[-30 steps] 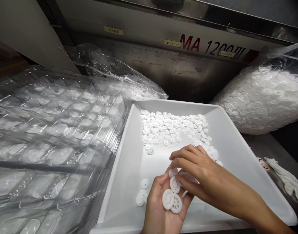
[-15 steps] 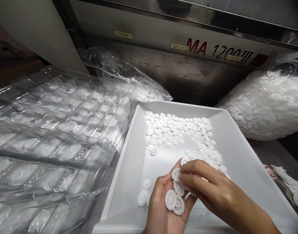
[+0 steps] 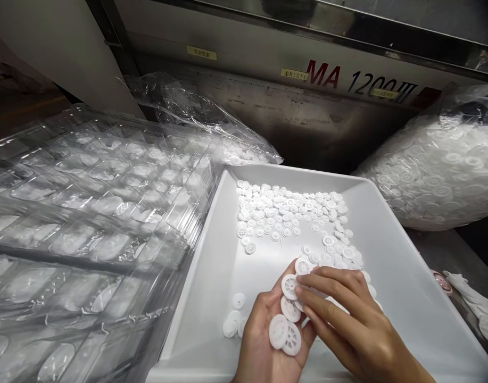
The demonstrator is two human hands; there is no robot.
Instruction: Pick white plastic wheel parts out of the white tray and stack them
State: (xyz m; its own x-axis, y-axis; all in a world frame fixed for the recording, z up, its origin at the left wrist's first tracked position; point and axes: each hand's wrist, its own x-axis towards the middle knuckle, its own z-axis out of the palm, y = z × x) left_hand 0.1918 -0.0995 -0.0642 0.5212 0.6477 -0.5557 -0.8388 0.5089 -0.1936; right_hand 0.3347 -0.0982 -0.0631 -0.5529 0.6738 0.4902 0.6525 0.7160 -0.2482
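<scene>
My left hand (image 3: 267,340) is cupped, palm up, over the near part of the white bin (image 3: 199,271). Several white plastic gear wheels (image 3: 291,339) with spokes lie overlapping in its palm and along its fingers. From the right, my right hand (image 3: 347,314) reaches over them, fingers close together. Its fingertips touch the edge of a spoked wheel (image 3: 289,287) in the left hand; its thumb is hidden. Many loose white wheels (image 3: 283,210) spread over the far part of the bin floor. A few more wheels (image 3: 232,322) lie left of my left hand.
Stacked clear plastic trays (image 3: 88,197) with white parts stand on the left. A clear bag of white wheels (image 3: 439,170) leans at the right; another bag (image 3: 244,151) lies behind the bin. White gloves (image 3: 473,300) lie at far right. A machine panel (image 3: 267,101) rises behind.
My right hand has drawn slightly right and down, uncovering more of the wheels in my left hand. The left hand stays nearly in place, still holding its wheels.
</scene>
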